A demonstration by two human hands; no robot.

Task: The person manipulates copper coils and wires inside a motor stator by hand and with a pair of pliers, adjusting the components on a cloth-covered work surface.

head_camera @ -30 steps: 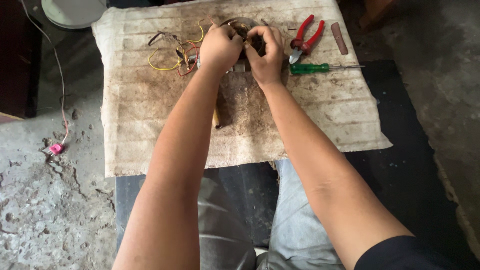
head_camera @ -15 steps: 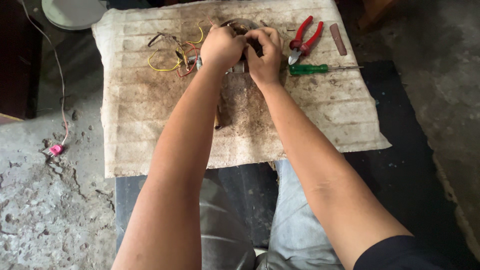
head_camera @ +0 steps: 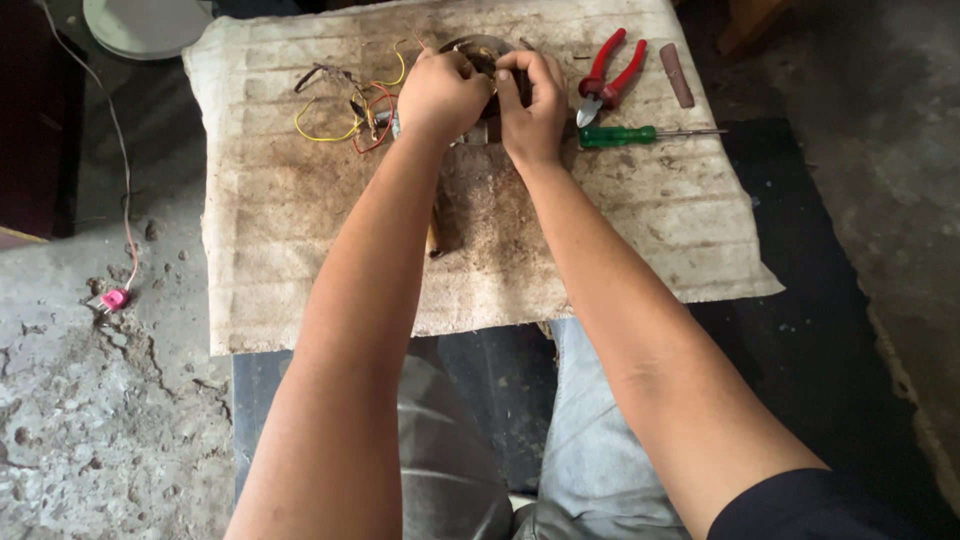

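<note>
Bare forearms, short dark sleeve

The left hand (head_camera: 440,92) and right hand (head_camera: 533,108) are ungloved; grey trousers cover both legs.

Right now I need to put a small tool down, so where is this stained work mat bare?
The stained white mat is bare along its near edge and left side, below the tangle of yellow and red wires. Its far edge is crowded: both hands on a round metal part, beside red-handled pliers and a green-handled screwdriver.
</note>
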